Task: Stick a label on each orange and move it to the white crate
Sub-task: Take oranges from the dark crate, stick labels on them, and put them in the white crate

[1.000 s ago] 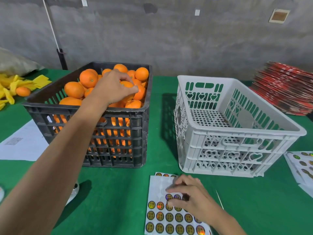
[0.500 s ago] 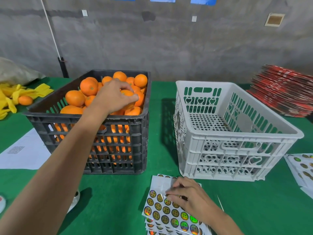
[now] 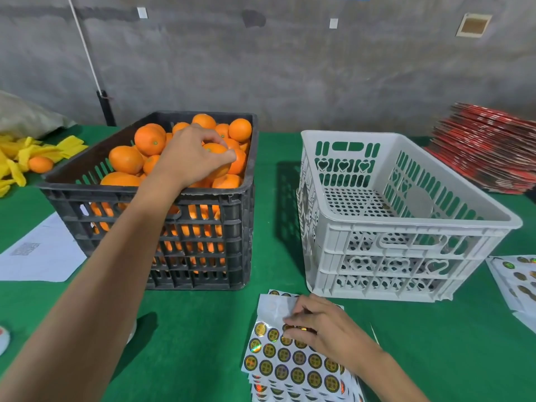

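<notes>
Green-covered bench (image 3: 203,329): left hand (image 3: 191,158) curled round an orange (image 3: 216,149) atop the black crate (image 3: 185,236), right hand (image 3: 322,326) pinching a label (image 3: 301,329) off the sticker sheet (image 3: 290,364), white crate (image 3: 391,236) just beyond it.

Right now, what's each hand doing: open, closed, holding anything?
Left hand: fingers curled round an orange in the black crate.
Right hand: pinching a label on the sticker sheet.
</notes>
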Action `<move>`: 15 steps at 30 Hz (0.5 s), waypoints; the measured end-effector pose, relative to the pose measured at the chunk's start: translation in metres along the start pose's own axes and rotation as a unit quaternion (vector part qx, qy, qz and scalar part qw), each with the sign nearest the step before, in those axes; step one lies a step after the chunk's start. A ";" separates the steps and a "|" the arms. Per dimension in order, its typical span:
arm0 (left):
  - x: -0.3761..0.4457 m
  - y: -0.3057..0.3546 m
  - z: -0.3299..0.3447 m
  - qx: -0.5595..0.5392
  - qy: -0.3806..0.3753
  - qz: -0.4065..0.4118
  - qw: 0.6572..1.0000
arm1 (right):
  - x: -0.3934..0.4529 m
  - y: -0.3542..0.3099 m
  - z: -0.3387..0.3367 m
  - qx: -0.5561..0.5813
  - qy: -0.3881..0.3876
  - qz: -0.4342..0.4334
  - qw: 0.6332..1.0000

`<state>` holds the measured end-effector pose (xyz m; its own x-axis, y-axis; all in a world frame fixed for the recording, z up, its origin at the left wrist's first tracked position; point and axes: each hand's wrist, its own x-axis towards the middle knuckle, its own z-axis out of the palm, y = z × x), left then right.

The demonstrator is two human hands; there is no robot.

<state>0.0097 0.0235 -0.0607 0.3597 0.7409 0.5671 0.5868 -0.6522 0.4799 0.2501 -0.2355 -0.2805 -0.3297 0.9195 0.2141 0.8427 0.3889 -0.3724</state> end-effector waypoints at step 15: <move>0.003 -0.003 0.004 0.004 0.008 -0.015 1.000 | -0.001 -0.008 -0.004 -0.145 0.040 -0.082 0.985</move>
<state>0.0114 0.0281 -0.0632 0.3302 0.7566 0.5643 0.6020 -0.6293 0.4915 0.2455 -0.2398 -0.2740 -0.4469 0.8335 0.3249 0.8706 0.4888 -0.0565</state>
